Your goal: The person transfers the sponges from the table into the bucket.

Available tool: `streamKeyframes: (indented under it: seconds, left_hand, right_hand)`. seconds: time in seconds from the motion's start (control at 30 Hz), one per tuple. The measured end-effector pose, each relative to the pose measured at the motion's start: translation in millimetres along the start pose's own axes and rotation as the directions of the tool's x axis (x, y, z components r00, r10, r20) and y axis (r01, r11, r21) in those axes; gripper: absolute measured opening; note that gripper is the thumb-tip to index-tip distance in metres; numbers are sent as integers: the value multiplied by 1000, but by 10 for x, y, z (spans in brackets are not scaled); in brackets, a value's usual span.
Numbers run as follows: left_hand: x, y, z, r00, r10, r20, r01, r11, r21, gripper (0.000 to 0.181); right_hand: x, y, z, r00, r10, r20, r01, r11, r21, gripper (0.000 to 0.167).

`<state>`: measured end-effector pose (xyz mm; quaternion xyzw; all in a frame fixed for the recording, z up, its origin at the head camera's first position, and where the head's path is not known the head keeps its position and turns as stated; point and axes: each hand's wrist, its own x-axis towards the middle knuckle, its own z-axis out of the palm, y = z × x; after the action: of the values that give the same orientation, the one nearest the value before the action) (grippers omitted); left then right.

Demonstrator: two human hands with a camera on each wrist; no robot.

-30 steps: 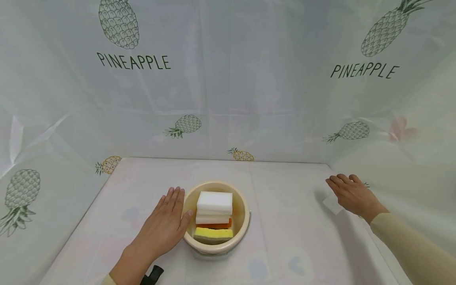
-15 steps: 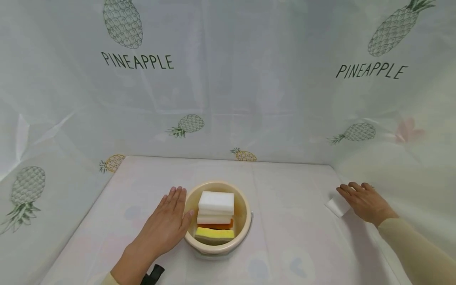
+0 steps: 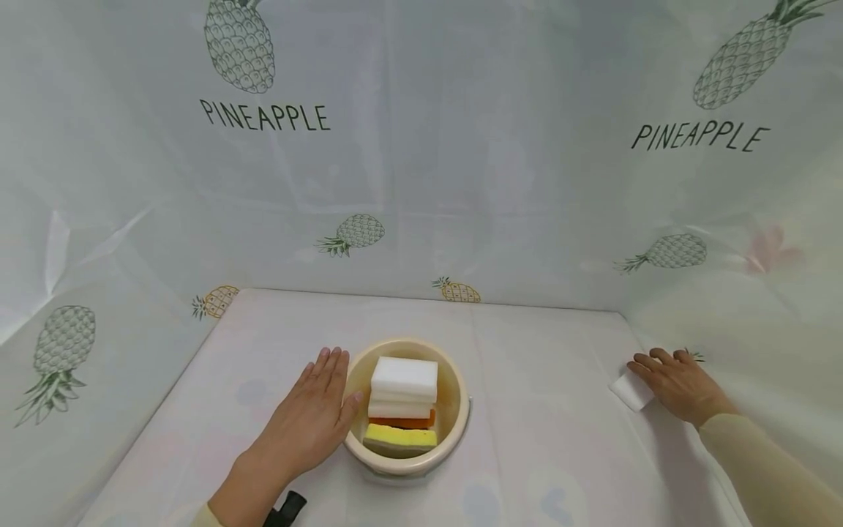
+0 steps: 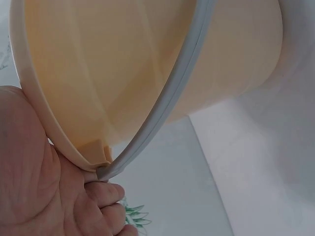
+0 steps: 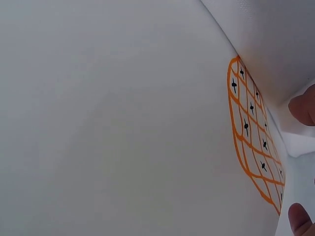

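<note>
A cream bucket (image 3: 454, 432) with a grey handle (image 4: 170, 101) stands on the table. Inside it are stacked white sponges (image 3: 404, 378), an orange piece (image 3: 403, 422) and a yellow sponge (image 3: 399, 437) with a darker underside. Against the bucket's left rim lies my left hand (image 3: 309, 417), its fingers straight; the left wrist view has the palm beside the handle's pivot. At the table's right edge, my right hand (image 3: 685, 384) reaches over a white block (image 3: 632, 390), partly covering it. In the right wrist view only fingertips (image 5: 304, 107) show, spread apart by the white block.
The table (image 3: 546, 410) wears a pale printed cloth. Pineapple-printed sheeting (image 3: 461, 183) rises behind it and on both sides, close by my right hand. A black object (image 3: 287, 506) sits beside my left wrist.
My right hand has shifted right and come down closer to the white block. The left hand stays at the bucket's rim. The head view has turned slightly left.
</note>
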<state>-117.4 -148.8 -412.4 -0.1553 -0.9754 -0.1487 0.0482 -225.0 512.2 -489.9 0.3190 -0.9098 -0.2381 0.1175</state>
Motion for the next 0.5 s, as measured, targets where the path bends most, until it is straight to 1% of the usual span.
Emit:
streamKeyframes:
  seconds: [0.07,0.17,0.23,0.33,0.47,0.5]
  left_hand:
    - [-2,6,1,1000,0,0,0,1000,-1,70]
    - [-4,14,-3,1000,-3,2,3,1000,-3,70]
    - [-5,16,-6,1000,-3,6,3,1000,1,70]
    - [-7,16,-15,1000,-3,11,3,1000,3,71]
    - [-7,13,-12,1000,-2,9,2,1000,7,71]
    - [-5,9,-9,1000,0,6,0,1000,8,71]
  right_hand:
    - [-4,-3,24,999,-2,-32,3,1000,12,64]
    - [-14,0,57,998,1,-59,1,1000,25,61]
    - [-12,1,68,998,5,-69,-3,999,32,59]
    - [-5,6,68,998,16,-63,-13,999,46,58]
    - [42,15,45,996,51,-73,-46,996,74,50]
    - [59,17,34,995,57,-85,-50,996,79,50]
